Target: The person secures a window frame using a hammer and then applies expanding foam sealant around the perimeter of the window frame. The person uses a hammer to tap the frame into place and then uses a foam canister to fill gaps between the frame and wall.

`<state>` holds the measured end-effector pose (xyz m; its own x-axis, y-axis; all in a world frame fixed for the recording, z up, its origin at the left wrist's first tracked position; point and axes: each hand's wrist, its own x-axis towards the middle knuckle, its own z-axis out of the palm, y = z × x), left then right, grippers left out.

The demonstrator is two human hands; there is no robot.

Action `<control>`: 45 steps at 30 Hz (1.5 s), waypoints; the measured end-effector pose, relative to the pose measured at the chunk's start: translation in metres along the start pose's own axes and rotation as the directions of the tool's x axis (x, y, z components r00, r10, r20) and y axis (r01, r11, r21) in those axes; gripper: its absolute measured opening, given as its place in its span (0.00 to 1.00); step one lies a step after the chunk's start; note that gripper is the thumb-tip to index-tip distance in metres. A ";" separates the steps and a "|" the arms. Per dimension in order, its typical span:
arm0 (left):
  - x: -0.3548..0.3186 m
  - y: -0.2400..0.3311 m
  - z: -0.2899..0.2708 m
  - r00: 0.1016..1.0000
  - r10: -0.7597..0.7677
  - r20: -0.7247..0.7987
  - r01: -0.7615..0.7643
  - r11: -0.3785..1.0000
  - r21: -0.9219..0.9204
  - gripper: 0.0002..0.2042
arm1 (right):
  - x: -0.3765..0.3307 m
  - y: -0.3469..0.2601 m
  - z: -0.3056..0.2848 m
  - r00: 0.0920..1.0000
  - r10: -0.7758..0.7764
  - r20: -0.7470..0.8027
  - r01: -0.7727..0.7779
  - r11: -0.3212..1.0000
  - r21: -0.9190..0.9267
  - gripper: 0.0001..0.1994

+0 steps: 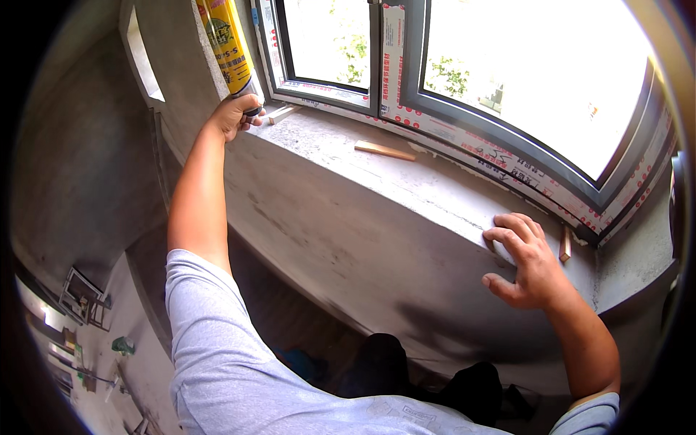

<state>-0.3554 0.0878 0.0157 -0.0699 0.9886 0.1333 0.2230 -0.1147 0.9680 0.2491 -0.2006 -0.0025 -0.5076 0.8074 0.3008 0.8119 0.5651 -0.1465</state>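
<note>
Yellow can (pixel 229 51) raised beside the window frame (pixel 395 58), a person's left hand (pixel 235 117) wraps its lower end; the right hand (pixel 528 262), fingers parted, rests at the sill's (pixel 322 138) edge (a light brace, likely, steadies the can best).

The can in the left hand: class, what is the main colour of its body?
Mainly yellow; the can shows best in the head view.
</note>
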 end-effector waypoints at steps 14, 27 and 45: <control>-0.001 -0.020 -0.013 1.000 0.013 -0.014 -0.014 0.998 -0.061 0.19 | 0.001 -0.001 0.000 1.000 0.005 -0.004 -0.005 1.000 0.011 0.31; -0.066 0.024 0.004 0.995 0.086 0.049 -0.081 0.992 -0.098 0.21 | -0.002 -0.001 0.000 1.000 0.001 -0.013 -0.001 1.000 0.000 0.31; -0.061 0.028 0.082 0.989 0.090 -0.116 -0.092 0.996 -0.015 0.21 | -0.006 0.003 0.001 0.999 -0.008 -0.033 0.009 0.999 0.032 0.29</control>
<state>-0.2648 0.0326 0.0171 -0.1615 0.9563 0.2435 0.2135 -0.2071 0.9548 0.2540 -0.2034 -0.0056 -0.5039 0.7970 0.3331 0.7979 0.5772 -0.1740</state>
